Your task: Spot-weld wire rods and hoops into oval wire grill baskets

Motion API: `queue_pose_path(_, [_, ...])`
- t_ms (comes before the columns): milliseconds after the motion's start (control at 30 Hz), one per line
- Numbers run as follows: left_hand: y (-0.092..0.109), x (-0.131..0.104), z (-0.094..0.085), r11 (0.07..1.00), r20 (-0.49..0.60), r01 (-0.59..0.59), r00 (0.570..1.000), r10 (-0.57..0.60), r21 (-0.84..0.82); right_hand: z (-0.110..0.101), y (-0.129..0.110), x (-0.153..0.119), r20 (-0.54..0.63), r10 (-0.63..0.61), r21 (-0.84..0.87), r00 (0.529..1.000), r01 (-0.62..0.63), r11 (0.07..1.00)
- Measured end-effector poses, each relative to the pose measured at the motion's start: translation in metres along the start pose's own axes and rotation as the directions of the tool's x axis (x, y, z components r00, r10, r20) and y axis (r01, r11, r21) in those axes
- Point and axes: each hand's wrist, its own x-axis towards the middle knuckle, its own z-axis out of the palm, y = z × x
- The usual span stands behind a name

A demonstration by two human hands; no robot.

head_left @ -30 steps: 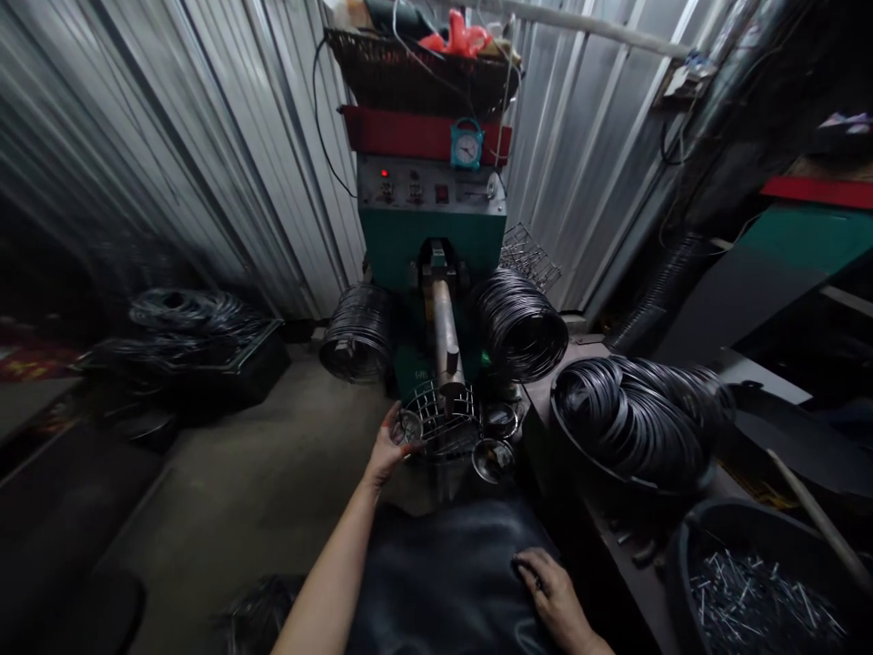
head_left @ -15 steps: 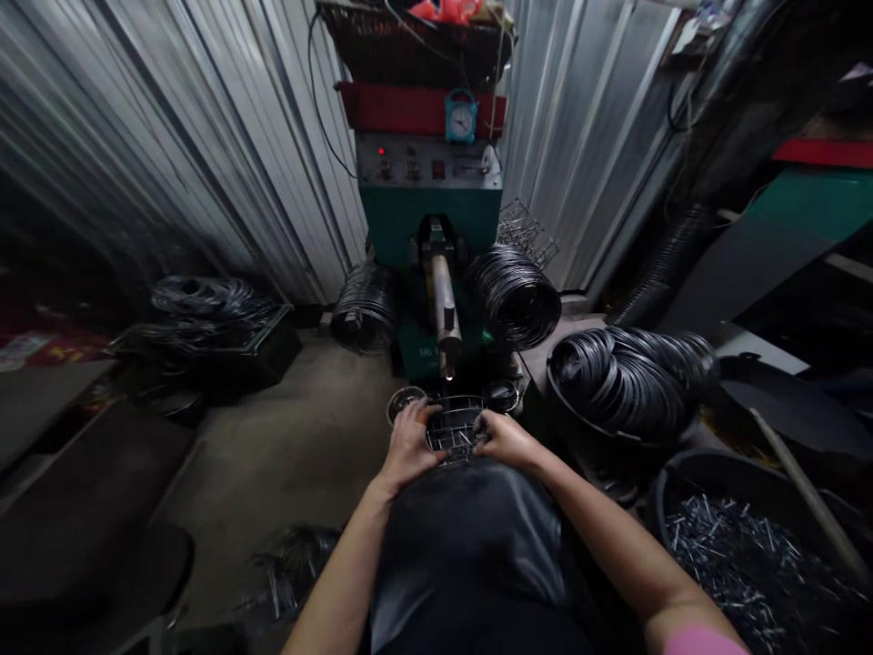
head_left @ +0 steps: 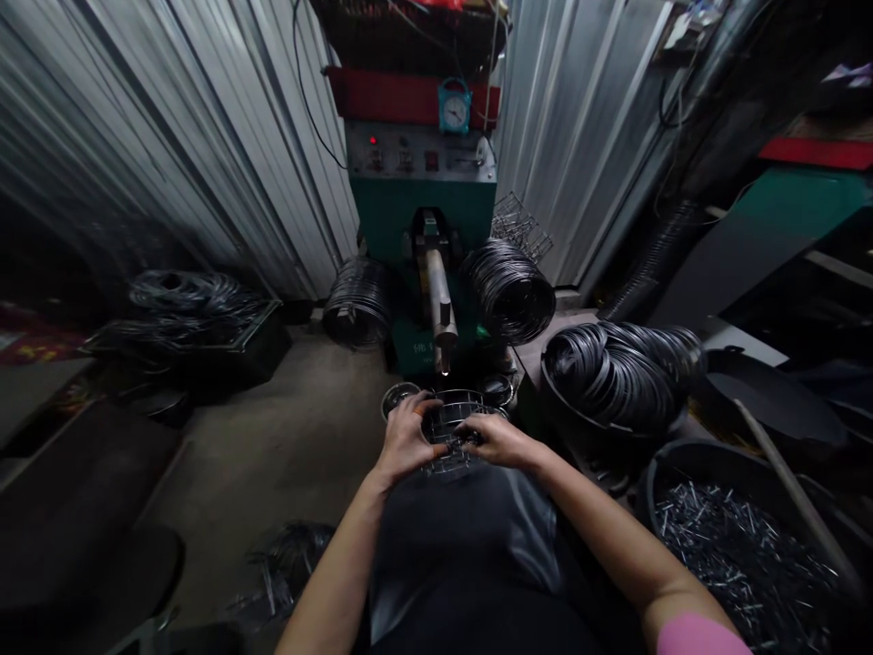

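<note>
A round wire rack (head_left: 456,409) of thin metal rods lies across my lap, just below the electrode tip of the welding machine (head_left: 443,337). My left hand (head_left: 407,435) is hooked over its left side, fingers at the far rim and thumb towards the near part. My right hand (head_left: 501,440) has its fingers curled together over the rack's right half. Small dark bits show at those fingertips, too blurred to name. A black apron (head_left: 464,537) covers my lap under the rack.
Coils of wire rings hang left (head_left: 356,305) and right (head_left: 511,291) of the machine. On the right stand a tub of rings (head_left: 620,373) and a bucket of short metal rods (head_left: 737,546) with a stick. A small bowl (head_left: 399,398) sits beyond my left hand.
My right hand has shifted left over the rack, closer to my left thumb. The left hand keeps its place on the rack's side. The camera view has moved slightly.
</note>
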Motion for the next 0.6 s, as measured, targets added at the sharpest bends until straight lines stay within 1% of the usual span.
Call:
queue_pose_path(167, [-0.005, 0.002, 0.000, 0.999, 0.027, 0.026, 0.999, -0.025, -0.041, 0.003, 0.001, 0.007, 0.006, 0.025, -0.060, 1.000, -0.024, 0.998])
queue_pose_path(267, [-0.011, 0.005, 0.002, 0.997, 0.018, 0.036, 0.999, -0.035, -0.063, 0.007, 0.003, 0.011, -0.004, 0.018, -0.094, 1.000, -0.018, 0.995])
queue_pose_path(367, [-0.019, 0.010, 0.004, 0.997, 0.018, 0.027, 1.000, -0.026, -0.078, 0.009, 0.006, 0.015, -0.013, 0.013, -0.138, 1.000, -0.015, 0.990])
queue_pose_path(500, [-0.029, 0.018, 0.007, 0.996, 0.004, 0.011, 1.000, -0.011, -0.087, 0.009, 0.010, 0.022, -0.040, 0.001, -0.149, 0.999, -0.007, 0.989])
queue_pose_path(600, [-0.036, 0.024, 0.008, 0.995, -0.015, 0.004, 1.000, -0.006, -0.099, 0.008, 0.012, 0.029, -0.025, 0.009, -0.172, 1.000, -0.014, 0.985])
